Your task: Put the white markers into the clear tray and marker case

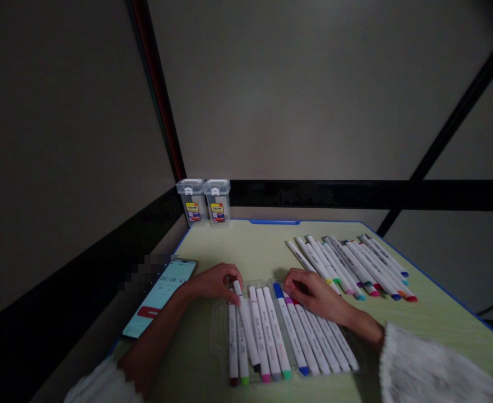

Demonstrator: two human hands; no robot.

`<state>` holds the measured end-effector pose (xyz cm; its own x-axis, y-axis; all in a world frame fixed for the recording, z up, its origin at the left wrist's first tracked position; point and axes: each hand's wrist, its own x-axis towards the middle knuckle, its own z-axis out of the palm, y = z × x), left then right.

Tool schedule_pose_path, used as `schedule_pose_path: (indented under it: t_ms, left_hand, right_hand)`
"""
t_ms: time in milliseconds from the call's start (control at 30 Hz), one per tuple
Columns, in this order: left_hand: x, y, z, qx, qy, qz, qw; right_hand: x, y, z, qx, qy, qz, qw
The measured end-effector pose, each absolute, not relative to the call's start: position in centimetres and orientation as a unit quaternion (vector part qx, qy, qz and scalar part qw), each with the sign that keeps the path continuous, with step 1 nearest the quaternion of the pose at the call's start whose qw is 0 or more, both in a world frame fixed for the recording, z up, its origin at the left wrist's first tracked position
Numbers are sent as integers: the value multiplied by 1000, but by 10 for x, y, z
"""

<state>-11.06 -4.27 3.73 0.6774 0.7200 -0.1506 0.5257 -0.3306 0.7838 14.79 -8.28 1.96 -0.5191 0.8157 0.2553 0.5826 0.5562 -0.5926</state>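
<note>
A clear plastic tray [218, 327] lies on the pale green table [250, 249] and holds a row of several white markers [271, 336] with coloured caps. My left hand [215, 281] sits at the tray's upper left, its fingers curled on the top of one white marker [245, 324] that lies tilted across the others. My right hand [314, 291] rests on the upper ends of the markers in the tray's right half, fingers bent and pressed on them. Both wrists wear white knitted sleeves.
A second row of several loose markers [351, 266] lies on the table at the right. A phone [160, 302] showing a timer lies at the left edge. Two clear lidded boxes [204, 201] stand at the back left corner, against a dark rail.
</note>
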Motion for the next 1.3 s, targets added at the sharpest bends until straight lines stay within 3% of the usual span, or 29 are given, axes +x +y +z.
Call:
schedule_pose_path:
  t_ms: [367,1300]
  left_hand:
    - [-114,-39,32,767,397,147,483]
    - [-100,-44,29,778,450,210,384]
  right_hand:
    - [148,-83,20,-416,-840,227,263]
    - [148,-84,22,-399,-844,236,268]
